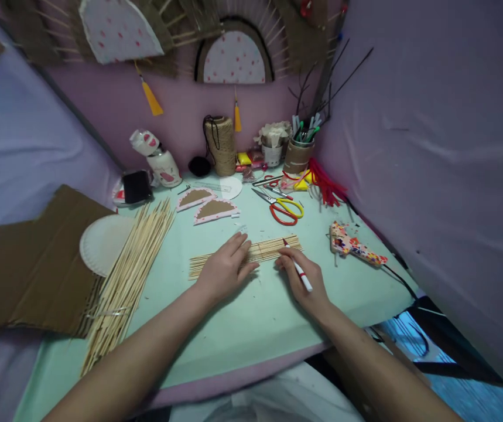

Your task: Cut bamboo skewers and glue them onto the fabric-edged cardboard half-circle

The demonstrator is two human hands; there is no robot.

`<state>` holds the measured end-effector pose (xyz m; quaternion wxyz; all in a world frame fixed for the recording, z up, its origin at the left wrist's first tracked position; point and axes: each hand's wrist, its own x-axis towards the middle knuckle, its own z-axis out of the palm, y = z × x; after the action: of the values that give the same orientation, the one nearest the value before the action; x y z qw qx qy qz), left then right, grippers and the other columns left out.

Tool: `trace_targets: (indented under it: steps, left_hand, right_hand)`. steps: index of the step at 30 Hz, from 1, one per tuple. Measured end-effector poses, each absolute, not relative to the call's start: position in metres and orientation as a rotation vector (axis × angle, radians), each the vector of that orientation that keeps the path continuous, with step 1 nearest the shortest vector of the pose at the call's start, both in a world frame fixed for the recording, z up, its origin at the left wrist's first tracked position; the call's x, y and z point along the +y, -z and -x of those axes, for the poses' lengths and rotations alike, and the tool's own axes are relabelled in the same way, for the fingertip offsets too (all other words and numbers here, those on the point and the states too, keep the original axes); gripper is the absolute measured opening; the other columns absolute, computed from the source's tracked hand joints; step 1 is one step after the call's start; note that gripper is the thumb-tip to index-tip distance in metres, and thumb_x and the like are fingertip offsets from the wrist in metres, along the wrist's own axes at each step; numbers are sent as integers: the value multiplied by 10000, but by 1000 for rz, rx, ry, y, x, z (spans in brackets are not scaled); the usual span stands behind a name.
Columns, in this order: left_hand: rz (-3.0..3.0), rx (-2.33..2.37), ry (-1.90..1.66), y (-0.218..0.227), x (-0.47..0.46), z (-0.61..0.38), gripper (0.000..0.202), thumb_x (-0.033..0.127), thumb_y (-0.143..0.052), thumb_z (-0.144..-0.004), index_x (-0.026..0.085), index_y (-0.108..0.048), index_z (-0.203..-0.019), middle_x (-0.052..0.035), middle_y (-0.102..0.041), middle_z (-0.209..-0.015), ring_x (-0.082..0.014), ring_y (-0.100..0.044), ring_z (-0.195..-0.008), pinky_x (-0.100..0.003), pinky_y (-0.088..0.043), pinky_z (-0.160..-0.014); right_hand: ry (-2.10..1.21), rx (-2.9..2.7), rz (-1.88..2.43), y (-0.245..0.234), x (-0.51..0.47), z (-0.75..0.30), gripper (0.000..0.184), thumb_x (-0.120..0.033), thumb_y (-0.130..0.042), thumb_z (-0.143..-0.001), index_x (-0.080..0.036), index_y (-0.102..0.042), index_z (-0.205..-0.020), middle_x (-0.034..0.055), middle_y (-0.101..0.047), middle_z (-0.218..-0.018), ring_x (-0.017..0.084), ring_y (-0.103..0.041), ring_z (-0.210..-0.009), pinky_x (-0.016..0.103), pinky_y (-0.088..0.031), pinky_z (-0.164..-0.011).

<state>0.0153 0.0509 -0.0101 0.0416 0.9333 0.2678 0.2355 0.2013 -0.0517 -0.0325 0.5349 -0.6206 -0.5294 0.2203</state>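
A flat row of thin bamboo skewers [263, 251] lies side by side across the middle of the table, with darker lines crossing it. My left hand [227, 262] rests on top of the row with its fingers stretched out, hiding part of the sticks. In my right hand [306, 278] is a white marker [303, 275] with a red band, pinched between the fingers. Its dark red tip points up and left, over the right part of the row. Whether the tip touches the sticks, I cannot tell.
A large bundle of skewers [123, 287], a paper plate [102, 243] and cardboard [36, 264] lie left. Behind are two fabric-edged half-circles [216, 208], scissors [281, 206] and a twine spool [222, 146]. A patterned glue gun [352, 245] with a cord lies right.
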Motion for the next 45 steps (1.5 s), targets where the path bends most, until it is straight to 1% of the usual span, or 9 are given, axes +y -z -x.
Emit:
trace_targets:
  steps: [13,18,21,24,29,34,38,43,45]
  left_hand:
    - [-2694,1346,-513,-28,112,-10,372,394,-488,-892,200,-573,-1197,-105,-599,-1251,-258,-528,-1190,-390,-441,-972]
    - [-2367,1825,-248,-26,123,-21,715,618,-601,-728,146,-467,-1249,-195,-572,-1219,-342,-524,-1161,-397,-434,-900]
    - [-2254,1890,-215,-19,128,-38,772,629,-658,-656,123,-462,-1204,-228,-526,-1269,-356,-484,-1205,-390,-420,-909]
    - [-2228,1843,-272,-13,132,-47,700,500,-743,-628,115,-472,-1145,-236,-520,-1272,-355,-474,-1216,-390,-421,-906]
    - [-2136,1736,-530,-15,144,-37,451,290,-690,-730,162,-475,-1105,-129,-642,-1063,-263,-605,-1009,-353,-461,-819]
    - [-2003,1598,-735,-35,176,-55,500,388,-679,-759,158,-467,-1150,-77,-651,-905,-205,-634,-818,-327,-480,-752]
    - [-2120,1648,-749,-40,194,-76,576,408,-673,-767,126,-468,-1226,-165,-578,-1138,-263,-568,-1045,-379,-423,-886]
    - [-2451,1389,-464,-12,181,-65,41,196,-664,-735,172,-672,-767,-93,-613,-933,-253,-565,-967,-347,-405,-864]
    - [-2441,1355,-469,0,175,-60,40,139,-643,-727,169,-660,-707,-85,-616,-875,-238,-565,-928,-336,-405,-833]
  right_hand:
    - [-484,-1324,1440,27,-54,-202,213,-327,-439,-938,-192,-593,-995,28,-678,-797,171,-652,-748,288,-503,-721]
    - [-505,-1399,1413,28,-55,-203,180,-297,-445,-938,-199,-587,-990,19,-665,-777,167,-654,-747,277,-493,-727]
    - [-522,-1438,1402,28,-54,-204,169,-280,-444,-940,-202,-578,-1009,21,-660,-780,167,-648,-738,278,-488,-717]
    - [-515,-1452,1386,28,-55,-204,168,-265,-439,-941,-203,-572,-1023,30,-661,-787,171,-646,-740,279,-490,-704]
    - [-486,-1481,1357,29,-57,-205,162,-238,-454,-931,-202,-564,-1045,39,-675,-827,173,-659,-779,281,-502,-739]
    - [-494,-1524,1359,30,-59,-206,174,-228,-458,-927,-205,-562,-1065,53,-684,-885,179,-664,-809,289,-502,-760]
    - [-505,-1495,1363,31,-59,-207,194,-233,-447,-932,-206,-562,-1085,48,-679,-884,170,-661,-796,282,-504,-755]
    - [-564,-1446,1389,37,-58,-206,234,-246,-419,-941,-209,-552,-1129,30,-672,-832,158,-649,-752,272,-505,-717]
    - [-605,-1444,1380,39,-58,-205,255,-262,-425,-939,-213,-557,-1152,27,-674,-831,156,-642,-736,276,-503,-716]
